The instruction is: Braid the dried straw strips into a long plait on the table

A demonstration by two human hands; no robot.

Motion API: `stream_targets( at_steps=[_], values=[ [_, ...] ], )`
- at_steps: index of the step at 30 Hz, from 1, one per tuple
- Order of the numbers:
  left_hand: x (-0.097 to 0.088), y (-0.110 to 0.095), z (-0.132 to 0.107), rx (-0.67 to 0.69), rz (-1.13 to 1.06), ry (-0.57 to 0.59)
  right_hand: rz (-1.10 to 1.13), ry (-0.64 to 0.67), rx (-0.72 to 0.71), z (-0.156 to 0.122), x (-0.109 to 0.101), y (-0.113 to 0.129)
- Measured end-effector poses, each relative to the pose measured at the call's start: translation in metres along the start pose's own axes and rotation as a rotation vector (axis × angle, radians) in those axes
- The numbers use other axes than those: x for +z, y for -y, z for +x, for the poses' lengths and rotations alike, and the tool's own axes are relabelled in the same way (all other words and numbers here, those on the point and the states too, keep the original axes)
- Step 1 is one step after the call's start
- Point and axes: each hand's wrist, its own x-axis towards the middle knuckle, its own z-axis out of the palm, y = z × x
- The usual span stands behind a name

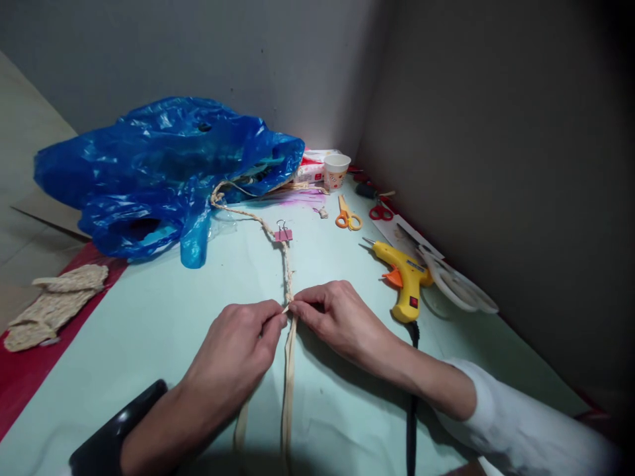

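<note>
A cream braided cord (pixel 286 264) runs from a blue plastic bag down the middle of the table toward me. A pink binder clip (pixel 283 235) grips it partway along. At the braid's near end, my left hand (pixel 243 337) pinches a pale flat strand between thumb and forefinger. My right hand (pixel 337 317) meets it there, its thumb and forefinger closed on the braid's end. Below the fingers, loose cream strands (pixel 289 383) hang toward the near edge; another strand passes partly hidden behind my left wrist.
The blue plastic bag (pixel 169 158) fills the back left. To the right lie a yellow glue gun (pixel 409 277) with a black cable, orange scissors (pixel 348 215) and large white-handled scissors (pixel 451 281). A paper cup (pixel 336 172) stands behind. A folded woven piece (pixel 59 304) lies left.
</note>
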Motion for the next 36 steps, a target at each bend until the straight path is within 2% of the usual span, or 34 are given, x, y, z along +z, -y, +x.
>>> stream_targets(
  at_steps=[5,8,11,17,20,23,25,27,30,32,36],
  values=[
    [0.004,-0.004,-0.001,-0.106,-0.227,0.090,0.104,-0.005,0.014,-0.002,0.004,-0.001],
    [0.011,-0.005,-0.005,-0.102,-0.223,0.057,0.208,0.042,0.028,-0.001,0.004,-0.003],
    [0.018,-0.005,-0.010,-0.021,-0.022,-0.044,0.222,0.046,0.031,-0.001,0.001,-0.001],
    [0.029,0.000,-0.015,0.333,0.419,-0.291,0.257,0.037,0.042,-0.003,0.000,0.002],
    [0.035,0.000,-0.016,0.387,0.607,-0.352,0.368,0.045,0.057,-0.004,0.005,-0.001],
    [0.040,-0.002,-0.017,0.419,0.700,-0.352,0.488,0.037,0.086,-0.003,0.010,-0.002],
    [0.039,-0.002,-0.017,0.464,0.611,-0.308,0.544,0.029,0.112,-0.002,0.012,-0.002],
    [0.032,-0.001,-0.015,0.461,0.430,-0.295,0.567,0.025,0.121,-0.002,0.012,-0.001],
    [0.013,0.000,-0.007,0.278,0.127,-0.347,0.540,0.023,0.107,-0.002,0.009,0.001],
    [0.003,0.002,0.000,0.107,-0.088,-0.306,0.519,0.014,0.102,-0.003,0.007,0.004],
    [0.000,0.003,0.009,-0.006,-0.698,0.145,0.596,0.069,0.068,-0.004,0.008,0.008]
  ],
)
